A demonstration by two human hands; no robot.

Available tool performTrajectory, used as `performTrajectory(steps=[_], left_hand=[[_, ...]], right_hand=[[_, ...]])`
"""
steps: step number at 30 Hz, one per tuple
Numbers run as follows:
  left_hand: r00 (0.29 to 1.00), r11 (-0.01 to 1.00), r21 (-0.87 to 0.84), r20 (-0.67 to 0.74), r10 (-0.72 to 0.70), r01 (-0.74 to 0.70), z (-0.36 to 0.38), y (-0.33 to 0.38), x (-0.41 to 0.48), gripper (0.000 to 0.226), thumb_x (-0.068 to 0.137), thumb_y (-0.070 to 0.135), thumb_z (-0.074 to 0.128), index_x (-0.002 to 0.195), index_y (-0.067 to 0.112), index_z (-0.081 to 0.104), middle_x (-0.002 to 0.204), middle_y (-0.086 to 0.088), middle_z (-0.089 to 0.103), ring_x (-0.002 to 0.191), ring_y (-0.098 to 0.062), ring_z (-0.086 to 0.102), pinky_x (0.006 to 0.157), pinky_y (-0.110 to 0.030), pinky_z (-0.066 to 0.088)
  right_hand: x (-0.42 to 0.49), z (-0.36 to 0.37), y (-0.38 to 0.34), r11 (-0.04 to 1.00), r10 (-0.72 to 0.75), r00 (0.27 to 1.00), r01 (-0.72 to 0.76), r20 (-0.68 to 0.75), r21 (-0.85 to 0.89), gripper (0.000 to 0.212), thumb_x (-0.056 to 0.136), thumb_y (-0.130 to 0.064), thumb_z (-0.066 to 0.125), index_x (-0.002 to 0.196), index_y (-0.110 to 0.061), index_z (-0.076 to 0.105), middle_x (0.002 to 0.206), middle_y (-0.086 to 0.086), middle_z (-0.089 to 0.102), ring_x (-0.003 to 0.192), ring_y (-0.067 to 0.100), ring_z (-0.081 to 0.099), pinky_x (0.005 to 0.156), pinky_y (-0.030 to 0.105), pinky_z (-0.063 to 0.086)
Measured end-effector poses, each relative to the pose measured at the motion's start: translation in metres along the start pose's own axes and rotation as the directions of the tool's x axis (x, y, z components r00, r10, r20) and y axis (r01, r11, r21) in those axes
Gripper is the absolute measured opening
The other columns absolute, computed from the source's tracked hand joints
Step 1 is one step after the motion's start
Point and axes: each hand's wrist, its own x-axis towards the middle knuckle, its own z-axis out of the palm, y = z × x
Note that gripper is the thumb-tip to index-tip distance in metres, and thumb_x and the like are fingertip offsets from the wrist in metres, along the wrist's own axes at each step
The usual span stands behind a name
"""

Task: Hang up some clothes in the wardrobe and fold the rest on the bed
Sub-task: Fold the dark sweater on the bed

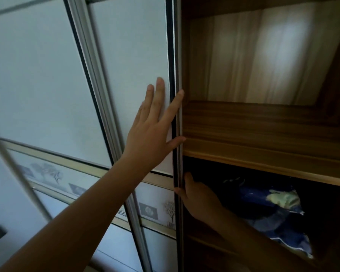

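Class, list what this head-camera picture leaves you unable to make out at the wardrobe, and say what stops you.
1. Head view: how most of the right hand fingers lie on the sliding door edge it grips; shadow and the edge hide them.
2. Head view: the blue cloth, in deep shadow and partly behind the right arm; which garment is unclear.
3. Head view: the pale rod at left, blurred and cut off by the frame edge.

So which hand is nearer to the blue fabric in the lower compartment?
Right. The right hand grips the door edge just left of the blue fabric; the left hand lies flat on the door panel, higher up.
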Motion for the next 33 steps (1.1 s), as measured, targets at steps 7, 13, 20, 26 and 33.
performTrajectory(steps=[7, 13, 20, 26, 33], left_hand=[[1.000, 0.999, -0.038, 0.008, -0.022, 0.022, -0.002, -0.039, -0.007, 0.103, 0.085, 0.054, 0.066, 0.160, 0.022, 0.005, 0.165, -0.018, -0.012, 0.153, -0.034, -0.010, 0.123, -0.053, 0.016], [0.998, 0.997, -0.034, 0.015, -0.063, 0.063, -0.004, -0.062, -0.012, 0.104, 0.083, 0.053, 0.066, 0.160, 0.022, 0.004, 0.165, -0.016, -0.014, 0.153, -0.031, -0.011, 0.123, -0.048, 0.015], [0.996, 0.996, -0.016, 0.013, -0.089, 0.089, -0.004, -0.071, -0.017, 0.111, 0.082, 0.041, 0.076, 0.160, 0.015, 0.002, 0.165, -0.018, -0.012, 0.154, -0.030, -0.008, 0.123, -0.051, 0.019], [0.992, 0.996, -0.024, -0.094, -0.084, 0.082, -0.005, -0.059, -0.029, 0.088, 0.088, 0.030, 0.074, 0.157, 0.011, 0.024, 0.163, -0.026, 0.002, 0.153, -0.038, 0.004, 0.114, -0.053, 0.038], [0.948, 0.964, -0.265, 0.316, 0.050, 0.037, 0.039, -0.011, -0.086, 0.030, 0.094, 0.035, 0.059, 0.122, 0.025, 0.058, 0.111, 0.003, 0.060, 0.099, -0.018, 0.060, 0.077, -0.036, 0.054]], right_hand=[[0.025, 0.012, -0.031, 1.000, -0.030, 0.997, 0.030, 0.065, 0.001, 0.050, 0.105, -0.046, 0.040, 0.142, -0.014, 0.032, 0.105, 0.009, 0.066, 0.090, 0.026, 0.066, 0.071, 0.035, 0.050], [0.044, 0.024, -0.048, 0.998, -0.043, 0.995, 0.039, 0.091, 0.045, 0.051, 0.105, -0.045, 0.042, 0.142, -0.012, 0.034, 0.106, 0.011, 0.066, 0.090, 0.026, 0.065, 0.069, 0.031, 0.044], [0.048, 0.029, -0.062, 0.993, -0.062, 0.994, 0.052, 0.089, 0.106, 0.045, 0.106, -0.041, 0.042, 0.141, -0.014, 0.036, 0.088, -0.002, 0.056, 0.075, 0.016, 0.054, 0.061, 0.027, 0.037], [0.045, 0.028, -0.063, 0.991, -0.057, 0.986, 0.037, 0.155, 0.127, 0.056, 0.105, -0.042, 0.044, 0.152, -0.017, 0.026, 0.127, 0.010, 0.061, 0.110, 0.025, 0.061, 0.092, 0.038, 0.051], [-0.001, -0.012, 0.014, 0.991, 0.135, 0.956, -0.135, 0.261, -0.019, 0.036, 0.097, -0.051, 0.055, 0.120, -0.023, 0.056, 0.122, -0.001, 0.063, 0.096, 0.016, 0.062, 0.080, 0.029, 0.047]])
